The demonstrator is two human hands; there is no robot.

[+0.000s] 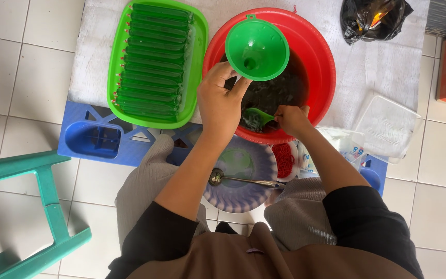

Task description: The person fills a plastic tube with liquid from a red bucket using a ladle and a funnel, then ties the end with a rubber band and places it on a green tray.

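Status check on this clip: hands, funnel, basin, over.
Left hand holds green funnel over red basin. Right hand dips green scoop into dark liquid. Nothing blocking; tray of filled tubes alongside.

My left hand (pixel 222 103) holds a bright green funnel (pixel 256 49) over the red basin (pixel 316 62), whose liquid looks dark, near black. My right hand (pixel 291 119) grips a green scoop (pixel 256 118). The tray (pixel 117 62) is lime green, its filled tubes (pixel 153 62) deep green. The plate (pixel 256 194) has purple-grey streaks, and my sleeves (pixel 367 222) are black.
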